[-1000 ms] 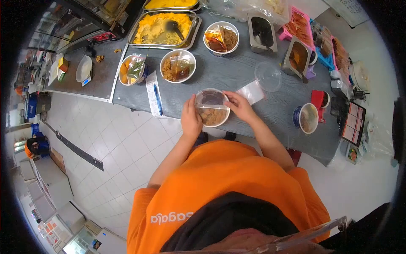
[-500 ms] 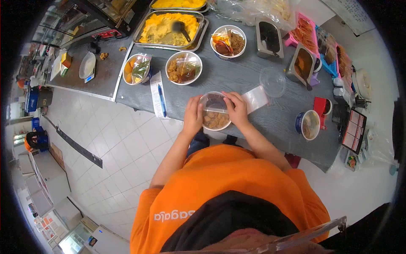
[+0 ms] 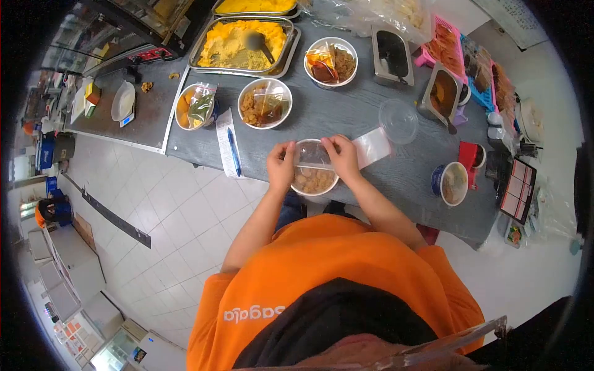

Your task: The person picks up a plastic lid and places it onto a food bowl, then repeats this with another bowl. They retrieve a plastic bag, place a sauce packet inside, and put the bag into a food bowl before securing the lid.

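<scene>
At the table's front edge stands a white bowl (image 3: 318, 190) with brown chunky food (image 3: 314, 180) in it. Over its far half a clear plastic bag (image 3: 311, 154) is stretched between my two hands, with a pale line across it. My left hand (image 3: 281, 164) pinches the bag's left edge, and my right hand (image 3: 342, 156) pinches the right edge, thumb on top. What the bag contains is hard to make out. Just right of my right hand lie a stack of flat clear bags (image 3: 373, 148) and a round clear lid (image 3: 398, 121).
Several filled bowls with packets, such as one bowl (image 3: 265, 103), stand farther back. A receipt (image 3: 226, 145) with a blue pen (image 3: 234, 152) lies left. Behind are a yellow food tray (image 3: 244, 49) and metal sauce pans (image 3: 439, 93). Another bowl (image 3: 455, 183) stands right.
Both hands stay on the bag. My fingers have shifted to its upper edges, and the dark patch seen in it before looks lighter and clearer now. The view has shifted slightly.
</scene>
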Demonstrator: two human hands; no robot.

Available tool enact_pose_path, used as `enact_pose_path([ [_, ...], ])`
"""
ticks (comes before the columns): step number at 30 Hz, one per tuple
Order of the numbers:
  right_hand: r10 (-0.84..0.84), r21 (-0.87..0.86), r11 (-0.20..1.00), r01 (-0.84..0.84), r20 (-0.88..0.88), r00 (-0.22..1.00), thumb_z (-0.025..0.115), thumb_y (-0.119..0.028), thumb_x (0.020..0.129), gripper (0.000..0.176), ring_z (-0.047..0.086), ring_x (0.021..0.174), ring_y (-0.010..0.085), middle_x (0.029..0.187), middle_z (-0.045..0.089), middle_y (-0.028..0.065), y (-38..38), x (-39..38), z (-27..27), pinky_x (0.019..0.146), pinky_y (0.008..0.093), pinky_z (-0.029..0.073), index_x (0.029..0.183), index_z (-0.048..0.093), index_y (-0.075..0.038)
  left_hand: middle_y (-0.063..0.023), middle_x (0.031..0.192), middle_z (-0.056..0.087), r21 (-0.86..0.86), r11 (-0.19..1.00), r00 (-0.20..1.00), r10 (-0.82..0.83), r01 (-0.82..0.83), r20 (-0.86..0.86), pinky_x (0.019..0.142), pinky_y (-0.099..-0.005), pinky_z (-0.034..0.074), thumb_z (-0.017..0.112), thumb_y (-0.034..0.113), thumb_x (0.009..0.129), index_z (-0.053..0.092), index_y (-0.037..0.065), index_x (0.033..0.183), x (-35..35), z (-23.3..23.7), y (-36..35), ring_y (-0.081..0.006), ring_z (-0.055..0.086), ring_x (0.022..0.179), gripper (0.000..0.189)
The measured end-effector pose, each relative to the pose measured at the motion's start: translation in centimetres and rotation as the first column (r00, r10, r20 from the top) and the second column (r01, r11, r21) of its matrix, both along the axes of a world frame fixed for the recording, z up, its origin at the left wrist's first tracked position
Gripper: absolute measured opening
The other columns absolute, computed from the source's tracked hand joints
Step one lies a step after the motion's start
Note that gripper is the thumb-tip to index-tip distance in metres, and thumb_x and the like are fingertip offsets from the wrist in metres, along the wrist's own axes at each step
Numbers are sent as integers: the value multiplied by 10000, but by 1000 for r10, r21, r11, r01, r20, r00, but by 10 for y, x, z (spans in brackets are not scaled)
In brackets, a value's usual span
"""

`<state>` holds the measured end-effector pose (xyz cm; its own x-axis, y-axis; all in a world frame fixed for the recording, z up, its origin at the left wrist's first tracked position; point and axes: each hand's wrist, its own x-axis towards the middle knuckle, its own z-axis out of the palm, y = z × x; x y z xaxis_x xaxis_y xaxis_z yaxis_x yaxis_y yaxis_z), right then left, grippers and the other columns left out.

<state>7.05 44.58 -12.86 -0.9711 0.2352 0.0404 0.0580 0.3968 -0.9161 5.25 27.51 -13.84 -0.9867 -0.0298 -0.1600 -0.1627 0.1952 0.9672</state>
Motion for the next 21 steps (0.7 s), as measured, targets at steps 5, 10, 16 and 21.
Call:
enact_pose_path([
  [5,43,-3,999,-43,-39,998,600,-115,864,138,592,726,210,873,620,125,-3,-1,13,667,306,456,936,639,-4,-75,951,654,169,985,992,9,-30,126,787,-245,443,583,245,913,650,-14,973,0,-1,0,-123,576,862,274],
  [10,320,423,885,-194,-251,914,599,-133,828,364,553,1067,311,1167,570,180,-1,-1,24,891,382,440,1174,564,-24,-160,1097,598,-329,938,936,-11,-112,-351,834,-339,443,570,164,882,599,-20,1064,2,16,1,-265,570,963,261],
  [16,436,660,678,-324,-6,900,573,-316,799,667,318,1318,356,1417,345,204,-14,27,45,1058,444,299,1327,382,43,-214,1291,479,-541,823,766,-459,176,-449,983,-440,372,505,150,861,486,-27,1236,20,34,0,-391,479,1150,415],
  [21,440,551,759,-348,-40,897,577,-271,792,651,302,1328,354,1415,345,196,-14,26,37,1072,432,285,1331,376,34,-215,1307,457,-551,798,790,-494,245,-363,1002,-438,358,515,163,840,456,-24,1271,19,34,0,-392,445,1183,473],
])
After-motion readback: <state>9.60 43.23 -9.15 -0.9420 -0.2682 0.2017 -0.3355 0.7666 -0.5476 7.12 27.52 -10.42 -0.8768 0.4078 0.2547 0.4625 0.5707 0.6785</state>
